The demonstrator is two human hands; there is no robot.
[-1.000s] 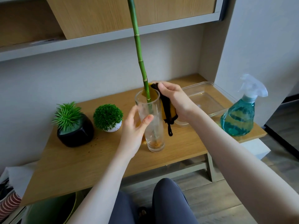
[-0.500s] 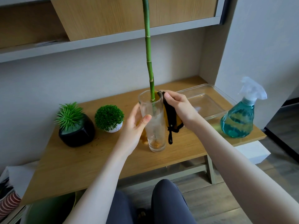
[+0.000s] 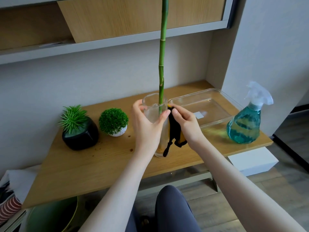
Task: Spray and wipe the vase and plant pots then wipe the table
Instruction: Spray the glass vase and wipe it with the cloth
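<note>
**Glass vase held and wiped at mid-table**

At the far left, striped and dark items were seen at the frame edge, too cut off to identify. A round green container was noted below the front left of the light wooden table.

On the table's left part, a glossy black rounded pot with spiky green foliage was recorded. Just beside it, to the right, a small white round pot with a dense green ball of foliage was seen, apart from the black pot. Brown specks were scattered on the wood between the pots and the vase.

At mid-table, a tall clear glass vase was standing upright on the surface, with a long green bamboo stalk rising out of it past the upper shelf. The vase was gripped by the left hand, fingers curled around its far side and thumb across the near side. A yellow cloth with black trim and a dangling black strap was pinched against the vase's right side by the right hand, thumb and fingers closed on the cloth.

Further right, a clear rectangular plastic tray was lying on the table, behind the right hand. At the right edge, a teal spray bottle with a translucent white trigger was standing upright, near the tray.
</note>
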